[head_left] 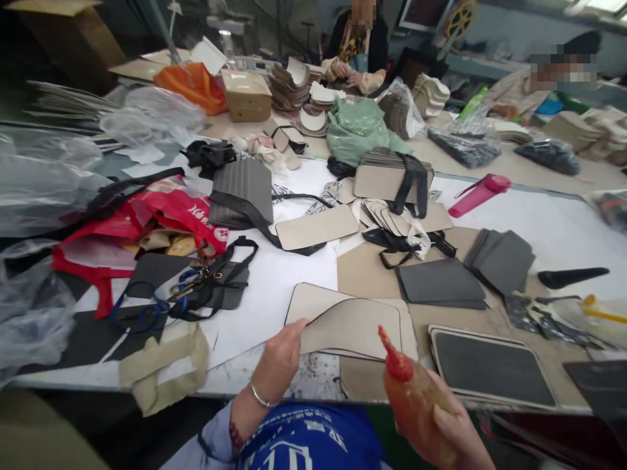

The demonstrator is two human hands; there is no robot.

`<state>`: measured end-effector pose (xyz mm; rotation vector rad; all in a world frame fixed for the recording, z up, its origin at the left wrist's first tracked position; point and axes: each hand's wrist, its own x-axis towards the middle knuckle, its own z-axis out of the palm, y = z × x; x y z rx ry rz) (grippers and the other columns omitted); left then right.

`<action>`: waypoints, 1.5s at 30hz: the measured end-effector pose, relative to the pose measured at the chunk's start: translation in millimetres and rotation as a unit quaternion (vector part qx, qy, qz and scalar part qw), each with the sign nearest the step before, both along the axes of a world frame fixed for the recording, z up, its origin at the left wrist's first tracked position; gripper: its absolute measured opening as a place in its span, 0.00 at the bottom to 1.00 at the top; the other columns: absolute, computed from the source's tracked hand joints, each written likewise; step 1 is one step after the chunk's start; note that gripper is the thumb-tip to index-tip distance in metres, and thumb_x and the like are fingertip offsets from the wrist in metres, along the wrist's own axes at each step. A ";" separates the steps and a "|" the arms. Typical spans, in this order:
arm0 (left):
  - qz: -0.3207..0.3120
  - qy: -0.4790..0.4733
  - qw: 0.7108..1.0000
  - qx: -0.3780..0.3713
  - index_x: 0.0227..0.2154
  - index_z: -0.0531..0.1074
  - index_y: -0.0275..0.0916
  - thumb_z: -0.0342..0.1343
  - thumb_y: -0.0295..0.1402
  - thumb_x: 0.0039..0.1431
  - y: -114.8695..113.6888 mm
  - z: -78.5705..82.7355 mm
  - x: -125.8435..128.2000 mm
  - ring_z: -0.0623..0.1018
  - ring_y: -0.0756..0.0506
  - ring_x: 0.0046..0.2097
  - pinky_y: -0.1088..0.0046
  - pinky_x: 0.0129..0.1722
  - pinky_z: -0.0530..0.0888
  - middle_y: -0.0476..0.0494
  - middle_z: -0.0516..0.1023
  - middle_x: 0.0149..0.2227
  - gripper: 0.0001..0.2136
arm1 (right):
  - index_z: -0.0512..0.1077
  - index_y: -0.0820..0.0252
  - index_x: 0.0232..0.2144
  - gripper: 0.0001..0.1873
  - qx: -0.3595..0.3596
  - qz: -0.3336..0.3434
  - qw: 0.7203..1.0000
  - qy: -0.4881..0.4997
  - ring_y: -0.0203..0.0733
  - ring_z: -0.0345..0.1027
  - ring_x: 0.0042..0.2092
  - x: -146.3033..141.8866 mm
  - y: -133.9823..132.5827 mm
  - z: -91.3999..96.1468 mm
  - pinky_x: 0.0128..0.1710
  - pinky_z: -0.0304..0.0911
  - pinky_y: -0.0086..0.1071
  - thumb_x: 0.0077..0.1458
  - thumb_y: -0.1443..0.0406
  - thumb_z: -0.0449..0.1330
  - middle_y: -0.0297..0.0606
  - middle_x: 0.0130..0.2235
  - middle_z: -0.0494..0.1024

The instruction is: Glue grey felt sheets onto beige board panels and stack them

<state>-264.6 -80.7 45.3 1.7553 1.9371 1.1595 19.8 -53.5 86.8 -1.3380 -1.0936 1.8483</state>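
Note:
My left hand pinches the near left edge of a beige rounded panel that lies on top of another beige panel at the table's front edge. My right hand is wrapped round an orange squeeze bottle with a red pointed nozzle. The nozzle points up and towards the panel's right side, just above it. A metal bangle sits on my left wrist.
A dark panel with a pale border lies to the right. Grey pieces, black straps, scissors, a red bag and a pink bottle litter the table. Two other people sit across the table behind stacks of cut pieces.

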 end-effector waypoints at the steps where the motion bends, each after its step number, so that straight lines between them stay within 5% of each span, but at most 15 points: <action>1: -0.022 0.051 0.998 0.027 0.45 0.68 0.34 0.40 0.21 0.56 -2.8 -3.0 1.4 0.77 0.48 0.40 0.74 0.42 0.74 0.40 0.78 0.39 0.17 | 0.63 0.51 0.53 0.36 -0.008 -0.022 1.000 0.005 0.51 0.71 0.40 -0.7 2.9 -0.8 0.36 0.68 0.40 0.41 0.47 0.59 0.44 0.44 0.74; 5: -0.059 0.201 0.975 0.070 0.51 0.61 0.34 0.40 0.17 0.54 -10.9 -8.2 4.0 0.78 0.47 0.37 0.74 0.37 0.77 0.37 0.77 0.40 0.21 | 0.56 0.47 0.57 0.43 0.020 -0.100 0.995 -0.013 0.51 0.72 0.37 -9.5 19.2 -2.1 0.36 0.68 0.44 0.39 0.43 0.57 0.45 0.43 0.73; 11: -0.054 0.210 0.973 0.073 0.53 0.57 0.35 0.41 0.18 0.55 -13.5 -14.1 2.2 0.78 0.48 0.39 0.75 0.39 0.76 0.38 0.77 0.40 0.22 | 0.60 0.47 0.52 0.32 0.080 -0.196 0.976 0.039 0.49 0.67 0.47 -24.7 63.8 -8.0 0.46 0.63 0.44 0.46 0.46 0.55 0.40 0.47 0.72; 20: 0.022 0.199 0.978 0.061 0.52 0.61 0.37 0.42 0.23 0.59 -32.0 -7.3 21.1 0.78 0.50 0.40 0.78 0.41 0.74 0.42 0.78 0.39 0.18 | 0.63 0.54 0.44 0.29 0.094 -0.016 0.994 0.054 0.41 0.67 0.43 -21.2 180.9 -47.6 0.46 0.62 0.37 0.39 0.58 0.65 0.36 0.44 0.72; 28: 0.102 0.251 0.961 0.046 0.57 0.57 0.40 0.44 0.23 0.59 -48.7 9.2 58.8 0.78 0.49 0.40 0.77 0.44 0.74 0.43 0.78 0.40 0.22 | 0.61 0.56 0.41 0.29 0.102 0.075 0.990 0.057 0.40 0.66 0.45 -58.5 251.6 -100.9 0.48 0.60 0.38 0.35 0.58 0.66 0.35 0.44 0.71; 37: 0.112 0.253 0.960 0.036 0.57 0.57 0.39 0.47 0.21 0.57 -61.4 25.5 80.9 0.77 0.48 0.42 0.75 0.44 0.74 0.42 0.77 0.42 0.24 | 0.58 0.55 0.40 0.32 0.152 0.141 0.978 -0.024 0.41 0.65 0.46 -44.9 272.1 -123.0 0.48 0.60 0.38 0.33 0.57 0.66 0.37 0.45 0.70; 42: 0.077 0.259 0.962 0.040 0.57 0.57 0.38 0.47 0.21 0.56 -64.8 33.7 78.1 0.77 0.47 0.43 0.74 0.45 0.73 0.41 0.77 0.43 0.24 | 0.60 0.56 0.40 0.28 0.177 0.142 0.966 -0.124 0.40 0.67 0.43 -19.8 263.8 -117.3 0.45 0.61 0.37 0.34 0.58 0.63 0.37 0.42 0.72; 45: 0.052 0.266 0.961 0.048 0.57 0.58 0.38 0.46 0.21 0.57 -62.6 40.2 75.5 0.77 0.47 0.43 0.75 0.44 0.73 0.41 0.77 0.42 0.24 | 0.65 0.58 0.36 0.22 0.188 0.147 0.948 -0.212 0.42 0.67 0.40 1.0 255.7 -97.9 0.44 0.59 0.39 0.34 0.62 0.63 0.36 0.35 0.74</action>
